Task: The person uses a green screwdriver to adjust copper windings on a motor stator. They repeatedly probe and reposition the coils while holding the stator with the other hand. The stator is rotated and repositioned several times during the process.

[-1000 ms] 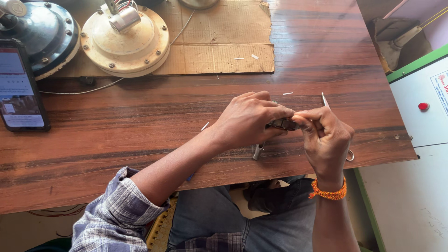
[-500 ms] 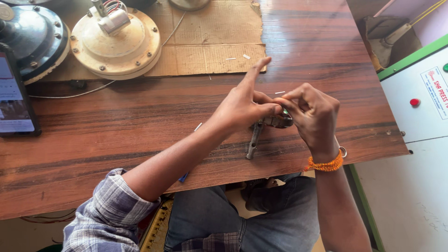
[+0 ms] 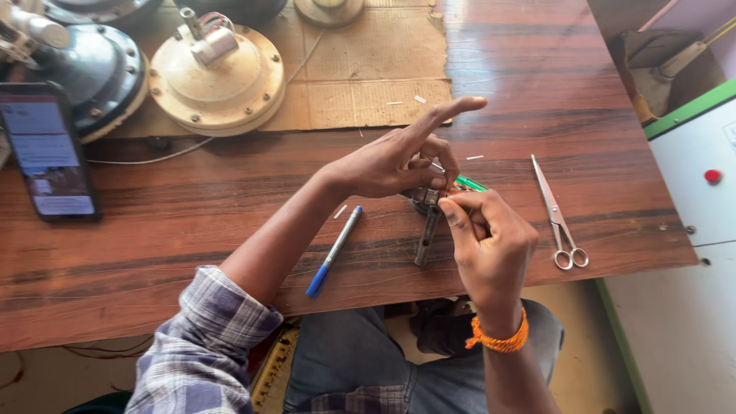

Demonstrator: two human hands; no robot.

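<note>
Over a wooden table (image 3: pixel 192 253), a left hand (image 3: pixel 391 161) and a right hand (image 3: pixel 491 245) meet on a small metal part (image 3: pixel 424 201) held just above the tabletop, both pinching it, the left forefinger pointing free. A metal tube (image 3: pixel 425 238) hangs below the part. A blue pen (image 3: pixel 334 251) lies to the left, scissors (image 3: pixel 558 215) to the right, a phone (image 3: pixel 50 153) at the far left.
</note>
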